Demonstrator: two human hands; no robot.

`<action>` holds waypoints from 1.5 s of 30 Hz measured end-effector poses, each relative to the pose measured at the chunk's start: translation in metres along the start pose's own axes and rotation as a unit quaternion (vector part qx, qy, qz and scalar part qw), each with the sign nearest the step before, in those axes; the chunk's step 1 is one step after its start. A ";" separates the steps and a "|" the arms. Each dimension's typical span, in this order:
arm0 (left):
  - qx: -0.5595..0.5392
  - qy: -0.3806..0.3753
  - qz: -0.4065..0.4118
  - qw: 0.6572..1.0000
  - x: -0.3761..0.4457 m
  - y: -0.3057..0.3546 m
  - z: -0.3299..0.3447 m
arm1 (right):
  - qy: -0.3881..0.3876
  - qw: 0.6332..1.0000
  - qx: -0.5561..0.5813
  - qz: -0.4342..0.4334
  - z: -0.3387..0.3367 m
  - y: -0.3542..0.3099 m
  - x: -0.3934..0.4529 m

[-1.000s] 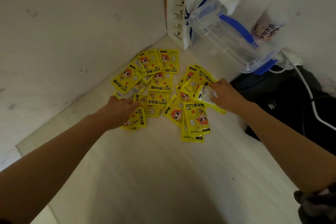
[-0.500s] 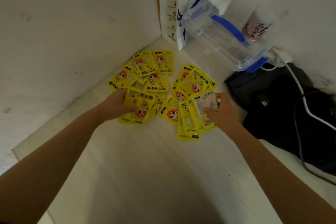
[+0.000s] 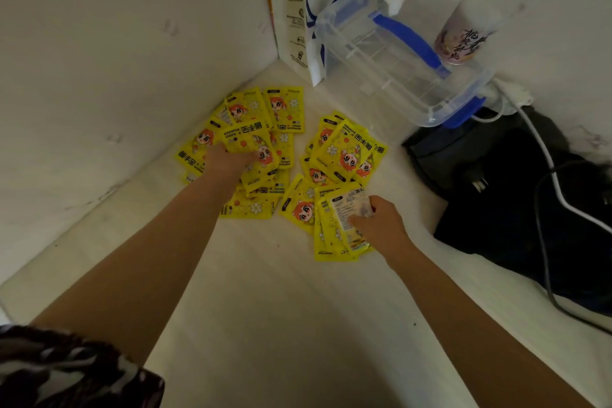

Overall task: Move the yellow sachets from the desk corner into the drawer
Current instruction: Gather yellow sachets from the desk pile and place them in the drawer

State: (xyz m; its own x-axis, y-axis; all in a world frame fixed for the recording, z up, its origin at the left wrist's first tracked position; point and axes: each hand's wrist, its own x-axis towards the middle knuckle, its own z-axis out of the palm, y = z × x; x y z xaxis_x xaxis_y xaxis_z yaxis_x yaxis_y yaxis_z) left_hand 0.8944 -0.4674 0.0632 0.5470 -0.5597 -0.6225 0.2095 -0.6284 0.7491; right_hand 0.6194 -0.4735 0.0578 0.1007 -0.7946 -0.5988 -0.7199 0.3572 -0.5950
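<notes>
Several yellow hand-warmer sachets [image 3: 344,149] lie spread in two loose heaps in the corner of the white desk [image 3: 298,308]. My left hand [image 3: 228,161] grips a small stack of sachets [image 3: 251,142] above the left heap. My right hand [image 3: 381,223] pinches one sachet [image 3: 347,209] turned with its pale printed back up, at the near edge of the right heap. No drawer is in view.
A white paper coffee bag [image 3: 298,10] stands in the corner. Beside it a clear plastic box [image 3: 397,66] with blue clips leans tilted. A cup [image 3: 460,40] stands behind it. A black bag [image 3: 513,192] with white and black cables lies at the right.
My left hand has moved farther into the corner with its stack of sachets. My right hand has pulled the back-up sachet toward me, to the near edge of the right heap.
</notes>
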 end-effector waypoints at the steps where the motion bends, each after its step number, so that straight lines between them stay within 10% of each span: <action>1: 0.004 0.006 -0.003 1.000 0.004 -0.001 0.001 | 0.001 1.000 -0.003 0.000 0.001 -0.001 0.002; 15: 0.078 0.034 0.011 0.996 0.001 0.007 0.033 | -0.010 0.999 -0.042 -0.009 0.002 -0.006 0.007; 45: -0.144 -0.075 -0.019 0.986 -0.104 -0.087 -0.035 | 0.095 0.993 -0.070 -0.023 -0.015 0.012 -0.044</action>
State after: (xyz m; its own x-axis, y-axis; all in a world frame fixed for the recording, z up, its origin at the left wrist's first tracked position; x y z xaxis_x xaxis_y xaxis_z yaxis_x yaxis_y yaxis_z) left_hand 0.8473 -0.3358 0.0703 0.4122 -0.6262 -0.6617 0.4614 -0.4828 0.7443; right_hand 0.5959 -0.4413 0.0853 0.0140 -0.8918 -0.4522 -0.8068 0.2570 -0.5320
